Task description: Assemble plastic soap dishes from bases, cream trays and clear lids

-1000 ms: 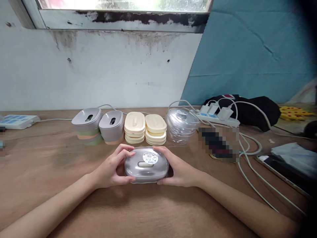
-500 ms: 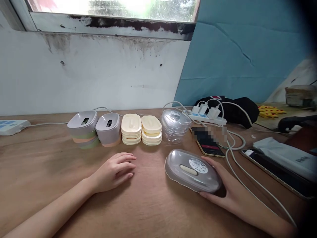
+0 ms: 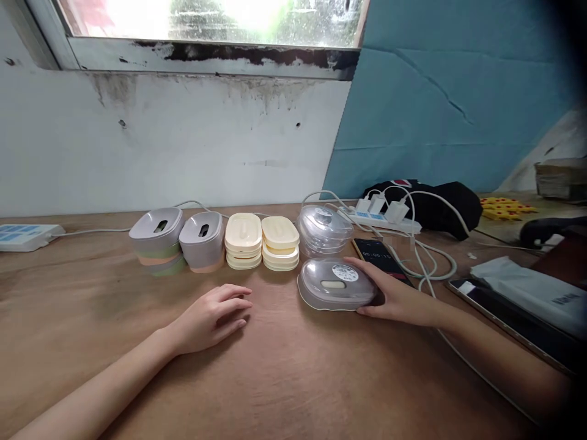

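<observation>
My right hand (image 3: 387, 296) grips the right end of a grey soap box (image 3: 316, 292) with a clear lid, a round patterned sticker and a pale slot in its top. The box is at the table's middle right, just in front of a stack of clear lids (image 3: 324, 235). My left hand (image 3: 215, 318) rests on the table with its fingers extended and nothing in it. Beyond it stand two stacks of cream trays (image 3: 243, 232) (image 3: 280, 233). Further left are two stacks of slotted bowls, the nearer-to-centre stack grey on top (image 3: 202, 235), the other grey, green and orange (image 3: 158, 235).
A phone (image 3: 373, 252) showing a timer lies behind my right hand. White cables (image 3: 440, 269) run from a power strip (image 3: 380, 220) along the right. Another dark device (image 3: 499, 318) and a white pouch (image 3: 527, 287) lie at far right. A second power strip (image 3: 30, 237) is at far left.
My right hand has moved the soap box left and away from me, close to the clear lids. My left hand has stayed in place. The view has shifted slightly.
</observation>
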`<state>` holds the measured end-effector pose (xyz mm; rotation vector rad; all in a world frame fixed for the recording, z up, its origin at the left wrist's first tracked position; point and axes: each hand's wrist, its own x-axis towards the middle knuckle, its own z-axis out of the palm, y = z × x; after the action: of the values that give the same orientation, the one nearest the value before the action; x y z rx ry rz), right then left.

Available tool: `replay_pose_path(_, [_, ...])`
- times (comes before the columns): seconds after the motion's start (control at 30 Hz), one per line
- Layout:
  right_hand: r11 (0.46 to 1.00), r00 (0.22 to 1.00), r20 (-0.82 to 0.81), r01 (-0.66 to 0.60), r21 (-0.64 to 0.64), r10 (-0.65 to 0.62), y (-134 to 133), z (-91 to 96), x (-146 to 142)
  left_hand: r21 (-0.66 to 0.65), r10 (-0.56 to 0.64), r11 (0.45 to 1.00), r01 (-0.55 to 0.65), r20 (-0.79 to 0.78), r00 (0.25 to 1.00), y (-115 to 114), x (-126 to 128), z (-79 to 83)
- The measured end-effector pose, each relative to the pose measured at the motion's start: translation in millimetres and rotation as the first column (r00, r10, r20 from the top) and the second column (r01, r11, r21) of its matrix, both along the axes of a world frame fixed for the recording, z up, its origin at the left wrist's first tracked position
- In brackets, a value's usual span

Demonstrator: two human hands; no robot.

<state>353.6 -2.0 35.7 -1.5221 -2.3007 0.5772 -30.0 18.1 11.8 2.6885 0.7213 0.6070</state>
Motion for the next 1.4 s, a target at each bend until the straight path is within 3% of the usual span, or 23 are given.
replay_pose_path(0.53, [0.999, 0.987, 0.154, -0.049, 0.010, 0.047, 22, 12.0, -2, 0.012, 0.000, 1.000, 0.000, -0.044, 0.999, -1, 1, 1.5])
replay_pose_path(0.67, [0.970, 0.981, 0.193, -0.059, 0.235, 0.013, 9, 21.0, -29, -0.005, 0.021, 1.000, -0.022, -0.114, 0.993, 0, 1, 2.7])
replay_pose_path(0.73, [0.923, 0.985, 0.146, -0.136, 0.360, 0.088, -1, 18.4, -60, -0.012, 0.023, 1.000, -0.025, -0.159, 0.987, 0, 2, 2.1])
replay_pose_path(0.83, [0.881, 0.927, 0.177, -0.370, 0.295, 0.330, -10, 1.7, -114, -0.005, 0.054, 0.998, -0.057, -0.237, 0.970, 0, 2, 1.0])
replay_pose_path(0.97, [0.922, 0.911, 0.227, -0.373, 0.101, 0.344, -7, -19.9, -155, -0.006, 0.063, 0.998, -0.069, -0.351, 0.934, -2, -1, 2.5])
replay_pose_path(1.17, [0.927, 0.905, 0.253, -0.369, 0.063, 0.343, 0, -20.8, -152, -0.024, 0.061, 0.997, -0.077, -0.408, 0.911, -4, 2, 3.2])
replay_pose_path(1.4, [0.928, 0.918, 0.212, -0.360, 0.097, 0.334, 0, -23.7, -152, 0.013, 0.204, 0.977, -0.211, -0.318, 0.926, -11, 19, -3.9])
